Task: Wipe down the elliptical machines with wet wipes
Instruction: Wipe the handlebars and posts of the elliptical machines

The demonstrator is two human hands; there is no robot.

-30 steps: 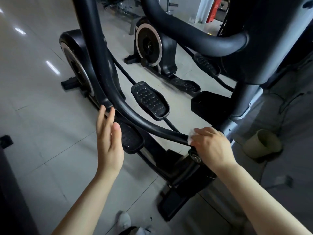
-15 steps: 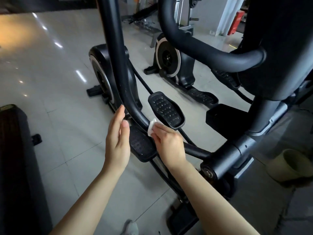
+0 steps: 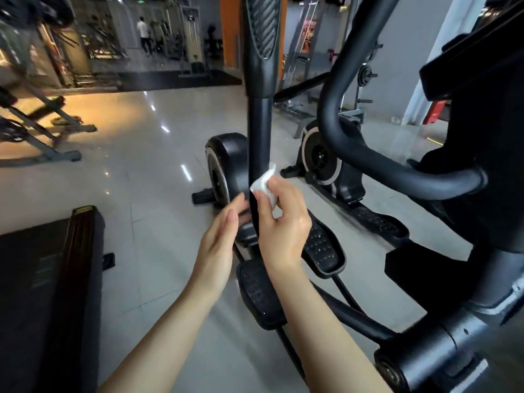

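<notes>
No brand, label or legible writing found anywhere on the machines; only a blurred red-and-orange poster (image 3: 309,35) on the far wall, its print too smeared to read. Seen at centre: the tall black upright handlebar of the near elliptical machine (image 3: 258,129), with a ribbed grip panel near its top. Pressed against its right side, a small crumpled white wet wipe (image 3: 265,184), pinched in the curled fingers of the right hand (image 3: 279,222). Held flat just left of the same bar, the left hand (image 3: 219,245), fingers straight and together, grasping nothing, fingertips close to the bar though contact could not be told. Below the hands, two black studded oval foot pedals (image 3: 259,296), partly hidden by the right forearm. Behind the bar, a round black flywheel housing with a pale rim (image 3: 224,168), half blocked by the bar itself. Farther right, a second black elliptical machine (image 3: 326,157) of the same kind, crossed by a thick curved black padded handle (image 3: 368,160). At lower left, a dark flat padded bench (image 3: 48,293). Underfoot, glossy pale tiled floor (image 3: 141,165) with light reflections; weight racks and distant figures blurred in the background.
</notes>
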